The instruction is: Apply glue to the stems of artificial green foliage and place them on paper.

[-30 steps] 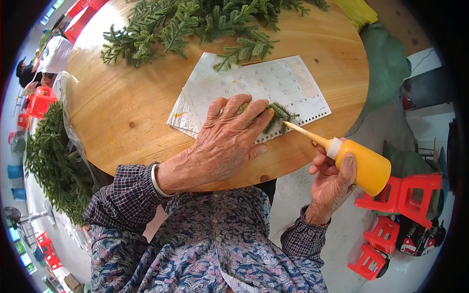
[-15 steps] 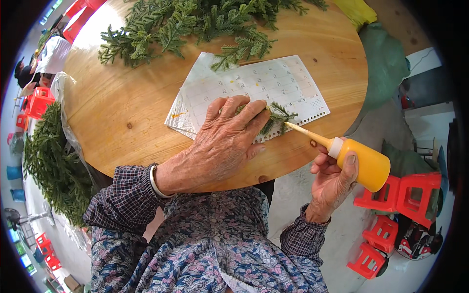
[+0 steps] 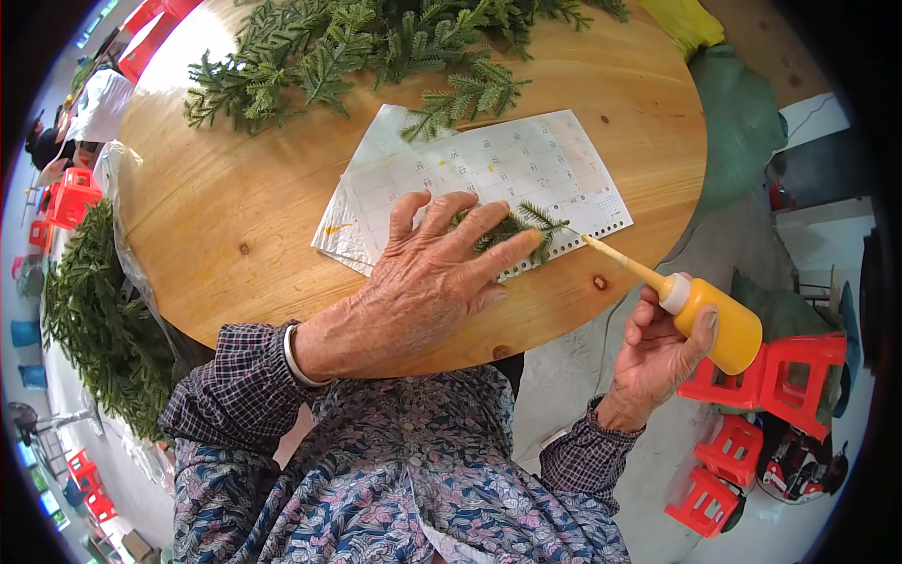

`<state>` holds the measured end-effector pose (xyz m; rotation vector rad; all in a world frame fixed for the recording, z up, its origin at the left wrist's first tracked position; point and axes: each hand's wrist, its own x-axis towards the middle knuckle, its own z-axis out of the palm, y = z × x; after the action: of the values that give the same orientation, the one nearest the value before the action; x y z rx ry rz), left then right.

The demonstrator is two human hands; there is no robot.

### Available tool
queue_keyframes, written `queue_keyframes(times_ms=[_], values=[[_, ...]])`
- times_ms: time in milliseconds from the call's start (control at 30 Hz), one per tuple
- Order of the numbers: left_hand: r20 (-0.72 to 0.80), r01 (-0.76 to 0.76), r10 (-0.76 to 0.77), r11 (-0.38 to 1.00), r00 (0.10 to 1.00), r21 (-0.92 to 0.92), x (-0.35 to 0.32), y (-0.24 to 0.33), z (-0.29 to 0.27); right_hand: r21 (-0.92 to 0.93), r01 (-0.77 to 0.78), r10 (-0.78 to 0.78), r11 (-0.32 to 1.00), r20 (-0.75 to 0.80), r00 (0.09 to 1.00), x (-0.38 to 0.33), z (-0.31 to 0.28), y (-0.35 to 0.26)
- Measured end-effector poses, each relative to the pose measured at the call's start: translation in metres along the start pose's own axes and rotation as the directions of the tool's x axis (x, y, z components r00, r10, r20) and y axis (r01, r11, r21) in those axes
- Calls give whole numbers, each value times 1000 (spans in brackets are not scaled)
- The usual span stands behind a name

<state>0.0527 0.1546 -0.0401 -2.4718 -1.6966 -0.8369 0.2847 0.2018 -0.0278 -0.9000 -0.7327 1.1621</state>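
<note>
My left hand (image 3: 425,258) lies over a calendar sheet (image 3: 568,155) with its fingers spread. It partly covers a small green fir sprig (image 3: 539,226), and the stretched index finger, yellowish at its tip, touches the sprig. My right hand (image 3: 656,353) grips a yellow squeeze bottle (image 3: 723,324) with a white collar and a long tapered nozzle. The bottle is tilted, and its nozzle tip points at the sprig's right end, a little apart from it. A thin pale strand seems to run between the two. Yellow smears mark the paper.
A pile of fir branches (image 3: 376,47) covers the far side of the round wooden table (image 3: 225,188). More greenery (image 3: 99,320) sits in a plastic bag at the left. Red stools (image 3: 803,381) stand on the right. A green sack (image 3: 742,122) lies beyond the table's right edge.
My right hand has drawn the bottle slightly right, so its nozzle has left the sprig's end. My left index finger has stretched out to the right over the sprig.
</note>
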Motion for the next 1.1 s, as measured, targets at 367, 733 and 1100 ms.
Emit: queue_keyframes(times_ms=[367,733,1100], values=[[15,-47,46,997,999,59,-1,1,0,-93,-21,35,995,151,988,8,5,-6],[22,-36,35,999,999,28,2,2,8,-214,10,32,977,191,981,21,4,-1],[24,-39,38,999,999,25,4,-3,18,-240,41,4,970,184,983,31,4,2]])
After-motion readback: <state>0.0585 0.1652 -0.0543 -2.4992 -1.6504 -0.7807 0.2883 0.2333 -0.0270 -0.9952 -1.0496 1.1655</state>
